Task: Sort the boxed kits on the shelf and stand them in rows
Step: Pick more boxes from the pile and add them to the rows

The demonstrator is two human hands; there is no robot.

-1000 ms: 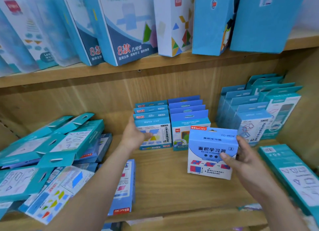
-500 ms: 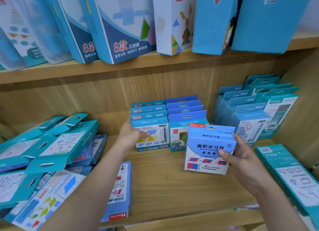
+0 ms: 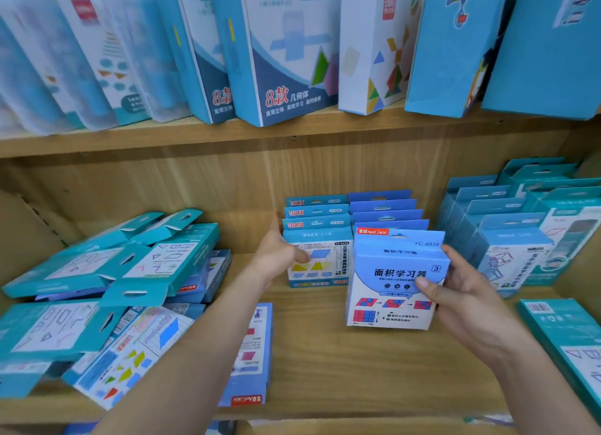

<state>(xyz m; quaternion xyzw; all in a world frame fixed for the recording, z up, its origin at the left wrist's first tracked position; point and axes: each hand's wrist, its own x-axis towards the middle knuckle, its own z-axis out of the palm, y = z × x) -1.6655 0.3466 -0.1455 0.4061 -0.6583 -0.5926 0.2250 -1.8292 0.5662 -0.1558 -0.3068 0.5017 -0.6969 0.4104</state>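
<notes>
Behind the blue kit in the right hand stands a row (fronts hidden).

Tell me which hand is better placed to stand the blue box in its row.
The right hand: it grips the blue box, just in front of the blue row. The left hand holds the front box of the neighbouring row.

Right hand gripping blue box, left hand clasping standing row, wooden shelf
</notes>
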